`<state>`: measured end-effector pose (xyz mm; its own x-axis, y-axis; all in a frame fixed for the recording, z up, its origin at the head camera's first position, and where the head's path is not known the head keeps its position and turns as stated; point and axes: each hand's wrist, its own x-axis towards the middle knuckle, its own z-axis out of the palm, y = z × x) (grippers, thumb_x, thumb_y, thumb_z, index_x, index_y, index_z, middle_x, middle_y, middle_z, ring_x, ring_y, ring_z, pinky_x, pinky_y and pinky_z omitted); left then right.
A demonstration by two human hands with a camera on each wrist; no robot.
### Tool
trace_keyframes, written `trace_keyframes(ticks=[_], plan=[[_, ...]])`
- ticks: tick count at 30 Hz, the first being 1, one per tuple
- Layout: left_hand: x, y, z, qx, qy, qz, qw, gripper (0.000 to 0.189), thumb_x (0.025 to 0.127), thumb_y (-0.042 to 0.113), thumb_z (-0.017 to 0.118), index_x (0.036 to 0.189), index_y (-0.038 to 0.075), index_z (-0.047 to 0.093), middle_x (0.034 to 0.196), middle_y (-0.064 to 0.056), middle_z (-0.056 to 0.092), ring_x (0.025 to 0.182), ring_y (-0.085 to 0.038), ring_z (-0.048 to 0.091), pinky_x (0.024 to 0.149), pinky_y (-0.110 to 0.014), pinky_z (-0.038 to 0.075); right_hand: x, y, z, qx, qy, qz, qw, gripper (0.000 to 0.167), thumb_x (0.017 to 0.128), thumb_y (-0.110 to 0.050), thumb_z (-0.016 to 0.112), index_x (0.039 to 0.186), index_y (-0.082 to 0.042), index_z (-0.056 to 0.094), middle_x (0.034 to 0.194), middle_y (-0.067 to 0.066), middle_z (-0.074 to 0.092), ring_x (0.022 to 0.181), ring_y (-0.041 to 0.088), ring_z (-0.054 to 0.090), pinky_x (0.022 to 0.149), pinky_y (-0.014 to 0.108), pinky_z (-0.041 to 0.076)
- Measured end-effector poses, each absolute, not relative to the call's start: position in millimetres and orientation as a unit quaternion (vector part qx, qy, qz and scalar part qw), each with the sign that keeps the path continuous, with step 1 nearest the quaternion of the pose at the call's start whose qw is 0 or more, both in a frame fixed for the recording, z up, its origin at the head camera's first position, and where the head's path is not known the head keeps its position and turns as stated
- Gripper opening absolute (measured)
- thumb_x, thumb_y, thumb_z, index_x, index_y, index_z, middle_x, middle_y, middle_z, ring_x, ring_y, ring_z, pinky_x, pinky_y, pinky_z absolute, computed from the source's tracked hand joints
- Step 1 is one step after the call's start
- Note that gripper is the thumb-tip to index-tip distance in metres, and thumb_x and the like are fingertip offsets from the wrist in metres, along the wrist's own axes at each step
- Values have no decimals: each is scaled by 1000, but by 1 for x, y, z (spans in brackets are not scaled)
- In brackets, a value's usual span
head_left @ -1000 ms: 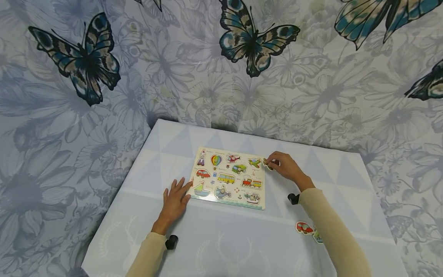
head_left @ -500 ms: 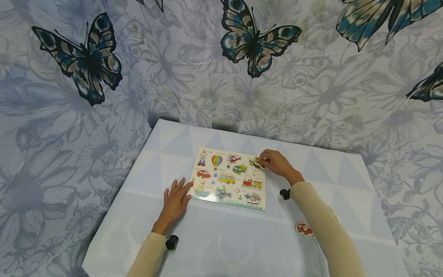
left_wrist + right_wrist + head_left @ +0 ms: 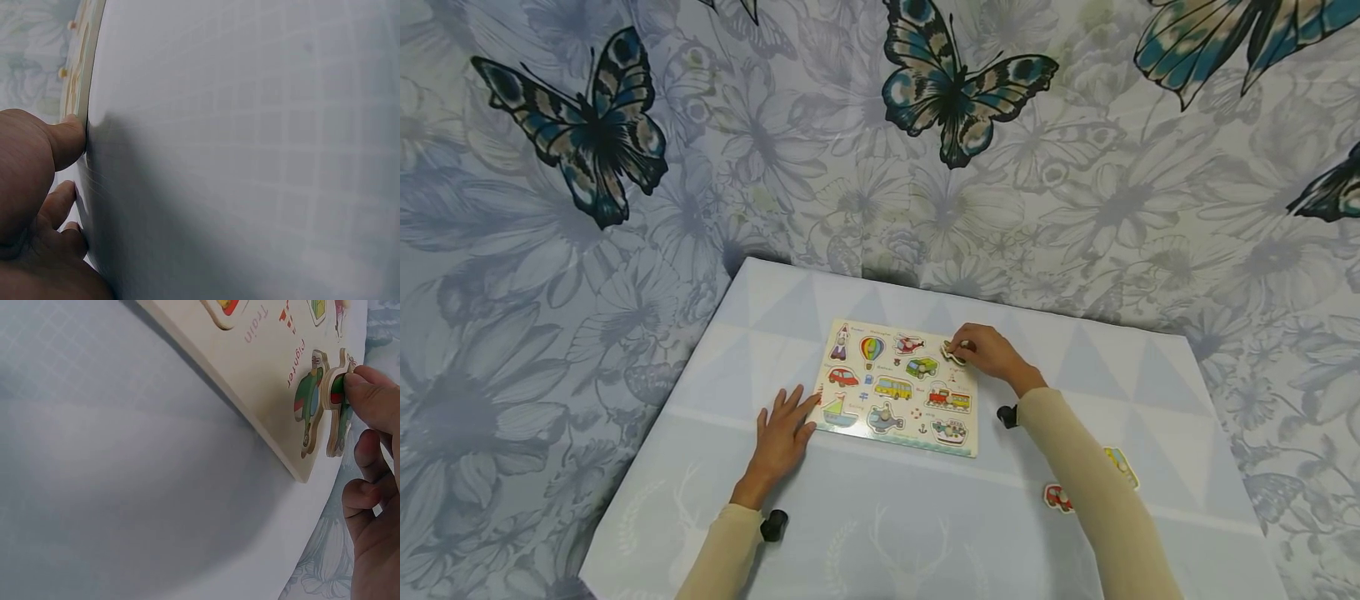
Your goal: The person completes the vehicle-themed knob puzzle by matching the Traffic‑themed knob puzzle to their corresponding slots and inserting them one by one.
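A wooden vehicle puzzle board lies on the table, with pictures such as a balloon, a bus and a train. Between thumb and fingers, my right hand pinches a green plane puzzle piece by its edge. The piece stands tilted close over the printed plane in the board's far right corner, overlapping it in the head view. My left hand lies spread at the board's left side, fingertips at the edge. In the left wrist view, its thumb touches the board's side.
A red puzzle piece and a yellow one lie on the table to the right, both partly covered by the right sleeve. Behind the table's far edge rises a wall covering printed with butterflies.
My right hand has carried the plane piece left, from beside the board to over its far right corner. The sleeve now uncovers a yellow piece and hides a green one. The left hand stays put.
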<state>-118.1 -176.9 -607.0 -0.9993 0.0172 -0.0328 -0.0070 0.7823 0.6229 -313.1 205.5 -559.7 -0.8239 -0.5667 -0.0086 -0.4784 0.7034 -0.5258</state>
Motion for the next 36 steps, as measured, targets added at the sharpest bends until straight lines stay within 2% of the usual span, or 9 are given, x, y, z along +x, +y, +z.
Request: trace_keyframes(ticks=[9, 25, 31, 36], plan=[[-120, -177, -608, -1, 944, 330, 29, 51, 98, 19, 62, 148, 17, 51, 160, -20, 34, 151, -49, 18, 113, -74, 9, -317, 205, -566, -269, 925, -244, 110, 8, 95, -11, 68, 98, -14, 75, 105, 3, 69, 82, 15, 57, 77, 35, 48], [-120, -175, -607, 0, 945, 328, 20, 50, 99, 21, 61, 148, 16, 51, 160, -20, 34, 150, -49, 18, 113, -74, 9, -321, 203, -569, -272, 925, -239, 117, 10, 96, -10, 67, 98, -13, 76, 108, 4, 69, 84, 16, 57, 77, 36, 49], [-119, -174, -607, -4, 946, 323, 28, 50, 99, 20, 61, 149, 17, 50, 161, -19, 34, 151, -48, 17, 114, -73, 10, -320, 204, -569, -265, 925, -243, 119, 10, 96, -9, 66, 98, -12, 76, 109, 6, 69, 92, 20, 61, 84, 41, 51], [-119, -173, -606, -9, 947, 319, 32, 51, 99, 20, 61, 149, 18, 50, 161, -19, 33, 151, -48, 17, 114, -73, 9, -319, 204, -572, -271, 925, -239, 114, 10, 97, -10, 66, 99, -13, 75, 109, 5, 69, 94, 20, 61, 84, 41, 50]])
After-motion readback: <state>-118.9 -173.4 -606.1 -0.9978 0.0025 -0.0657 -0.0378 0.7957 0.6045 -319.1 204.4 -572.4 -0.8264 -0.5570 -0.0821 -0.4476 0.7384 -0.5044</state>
